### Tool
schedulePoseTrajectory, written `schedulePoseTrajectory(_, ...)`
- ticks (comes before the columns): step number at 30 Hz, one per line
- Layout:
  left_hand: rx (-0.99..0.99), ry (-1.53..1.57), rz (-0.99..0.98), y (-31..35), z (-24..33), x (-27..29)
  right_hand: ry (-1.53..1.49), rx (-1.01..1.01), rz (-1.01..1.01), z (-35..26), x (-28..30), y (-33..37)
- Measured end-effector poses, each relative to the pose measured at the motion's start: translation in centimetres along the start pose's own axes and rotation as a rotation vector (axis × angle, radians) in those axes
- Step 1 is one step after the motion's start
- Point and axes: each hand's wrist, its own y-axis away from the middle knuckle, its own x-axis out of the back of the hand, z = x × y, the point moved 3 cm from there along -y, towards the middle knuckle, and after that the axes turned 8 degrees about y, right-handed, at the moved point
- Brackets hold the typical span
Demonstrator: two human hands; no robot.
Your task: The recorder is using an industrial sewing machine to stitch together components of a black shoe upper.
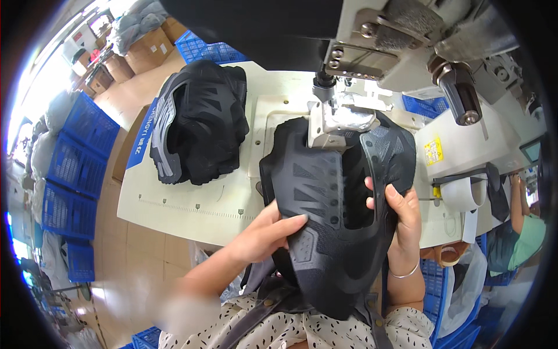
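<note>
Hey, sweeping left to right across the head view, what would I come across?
Stacked blue crates → pile of black shoe uppers → left hand → held shoe upper → right hand → co-worker in green.

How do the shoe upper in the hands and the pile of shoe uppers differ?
The held shoe upper reaches under the sewing machine head; the pile lies left of it. The left hand and right hand hold the upper; the pile lies untouched. Both look mostly black and dark grey.
</note>
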Motion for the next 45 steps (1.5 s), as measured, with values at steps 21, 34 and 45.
schedulePoseTrajectory(21, -0.709, -0.320, 0.083, -3.9, 6.0, -3.1, 0.022, 0.195, -0.098, -1.5, -0.3, -1.3)
schedulePoseTrajectory(34, -0.603, -0.371, 0.145, -3.5, 3.3, -3.3, 0.353, 0.311, 0.009, -1.0, 0.8, -0.3)
schedulePoseTrajectory(45, -0.590, -0.281, 0.125, -6.2, 6.6, -3.6, 0.265, 0.351, 0.027, -1.4, 0.1, -3.8)
